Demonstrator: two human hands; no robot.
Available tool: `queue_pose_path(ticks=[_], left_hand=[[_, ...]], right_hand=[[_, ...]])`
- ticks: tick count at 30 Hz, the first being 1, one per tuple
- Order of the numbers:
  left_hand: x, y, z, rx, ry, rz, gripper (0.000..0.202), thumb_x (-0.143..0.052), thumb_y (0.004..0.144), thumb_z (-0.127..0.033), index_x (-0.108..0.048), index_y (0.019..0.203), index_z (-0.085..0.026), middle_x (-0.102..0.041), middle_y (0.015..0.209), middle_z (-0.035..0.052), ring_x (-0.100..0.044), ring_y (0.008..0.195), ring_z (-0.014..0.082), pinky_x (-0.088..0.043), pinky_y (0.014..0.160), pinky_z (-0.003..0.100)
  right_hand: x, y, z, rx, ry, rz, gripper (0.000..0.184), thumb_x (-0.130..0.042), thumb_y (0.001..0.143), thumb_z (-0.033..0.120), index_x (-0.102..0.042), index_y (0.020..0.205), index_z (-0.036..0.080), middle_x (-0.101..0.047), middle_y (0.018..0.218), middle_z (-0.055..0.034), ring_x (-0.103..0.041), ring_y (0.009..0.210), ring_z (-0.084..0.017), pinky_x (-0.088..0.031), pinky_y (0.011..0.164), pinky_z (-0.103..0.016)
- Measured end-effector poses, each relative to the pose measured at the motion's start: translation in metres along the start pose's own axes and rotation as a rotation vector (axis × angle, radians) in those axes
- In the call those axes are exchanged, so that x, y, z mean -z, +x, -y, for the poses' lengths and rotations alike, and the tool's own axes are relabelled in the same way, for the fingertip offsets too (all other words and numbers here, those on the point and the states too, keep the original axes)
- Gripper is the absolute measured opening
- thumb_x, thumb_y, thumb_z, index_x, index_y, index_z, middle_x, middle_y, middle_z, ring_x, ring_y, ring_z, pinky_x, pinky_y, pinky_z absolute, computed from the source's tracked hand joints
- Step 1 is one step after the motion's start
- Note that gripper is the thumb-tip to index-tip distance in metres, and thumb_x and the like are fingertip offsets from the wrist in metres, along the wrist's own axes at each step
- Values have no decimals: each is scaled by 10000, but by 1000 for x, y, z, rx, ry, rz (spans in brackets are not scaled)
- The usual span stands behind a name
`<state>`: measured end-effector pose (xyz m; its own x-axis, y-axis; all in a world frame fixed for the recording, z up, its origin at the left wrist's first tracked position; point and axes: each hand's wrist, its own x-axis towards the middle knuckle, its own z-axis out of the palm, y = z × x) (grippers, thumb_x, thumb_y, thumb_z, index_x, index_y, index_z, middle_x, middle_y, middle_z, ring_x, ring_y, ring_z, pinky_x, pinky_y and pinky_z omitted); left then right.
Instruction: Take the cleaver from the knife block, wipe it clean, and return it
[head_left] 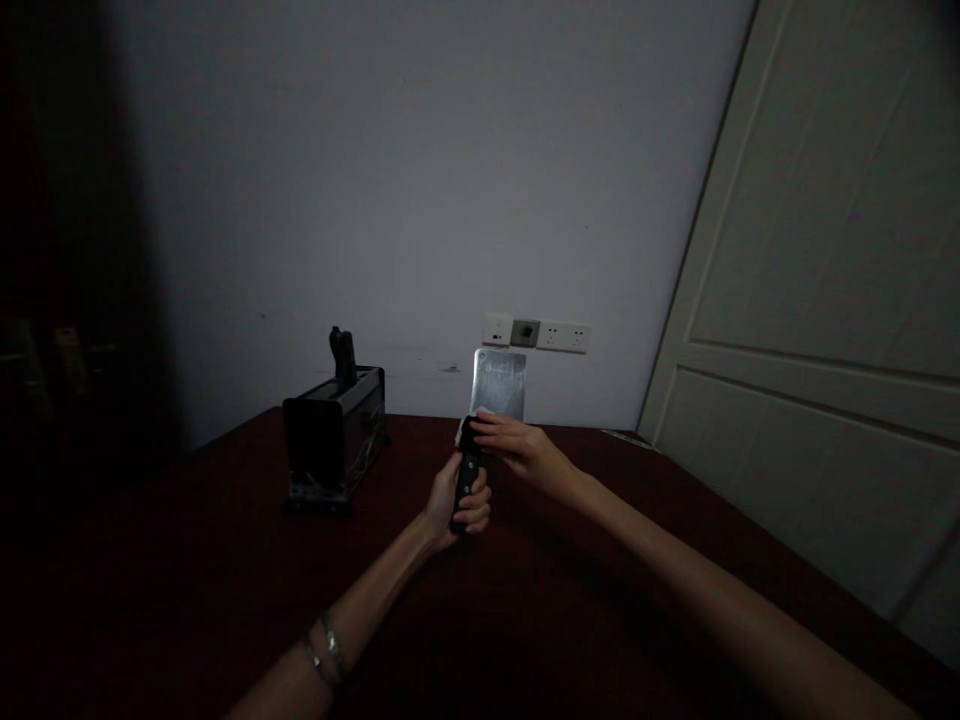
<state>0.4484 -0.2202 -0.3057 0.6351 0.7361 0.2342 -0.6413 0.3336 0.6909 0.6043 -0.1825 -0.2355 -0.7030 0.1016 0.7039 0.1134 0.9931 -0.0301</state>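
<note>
A cleaver (501, 383) with a broad, shiny blade and a black riveted handle is held up over the dark red table, blade upward. My left hand (457, 505) is closed around the handle. At the base of the blade, where it meets the handle, my right hand (525, 450) presses with its fingers together. A bit of white cloth or tissue (484, 410) shows under and beside those fingers; most of it is hidden. Two bands circle my left wrist.
Left of my hands, a knife block (337, 430) stands on the table (517, 620), with black handles (343, 355) sticking out of its top. Behind are a pale wall with sockets (562, 336) and, at right, a white panelled door (810, 300). The light is dim.
</note>
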Motion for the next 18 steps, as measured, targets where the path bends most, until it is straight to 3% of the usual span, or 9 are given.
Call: queue_pose_path(ticks=[7, 13, 18], left_hand=[[2, 0, 2, 23, -20, -24, 566, -198, 857, -559, -419, 528, -156, -254, 360, -70, -127, 256, 39, -249, 277, 168], [4, 1, 10, 70, 1, -36, 557, -246, 845, -575, -438, 539, -151, -260, 359, -71, -140, 258, 40, -249, 281, 168], [0, -1, 4, 29, -18, 3, 543, -237, 856, -553, -436, 547, -154, -258, 366, -73, -137, 258, 38, -261, 284, 165]], right_hand=[[-3, 6, -4, -55, 48, -23, 261, -491, 823, 111, -626, 1038, 173, -604, 1165, -105, -440, 1200, -172, -415, 978, -419], [-12, 21, 1, -27, -17, 87, 238, -507, 822, 134, -636, 1020, 157, -594, 1176, -119, -426, 1212, -190, -404, 986, -422], [-2, 19, 5, -14, -6, 60, 266, -489, 829, 117, -614, 1054, 180, -586, 1192, -100, -403, 1229, -174, -407, 985, -419]])
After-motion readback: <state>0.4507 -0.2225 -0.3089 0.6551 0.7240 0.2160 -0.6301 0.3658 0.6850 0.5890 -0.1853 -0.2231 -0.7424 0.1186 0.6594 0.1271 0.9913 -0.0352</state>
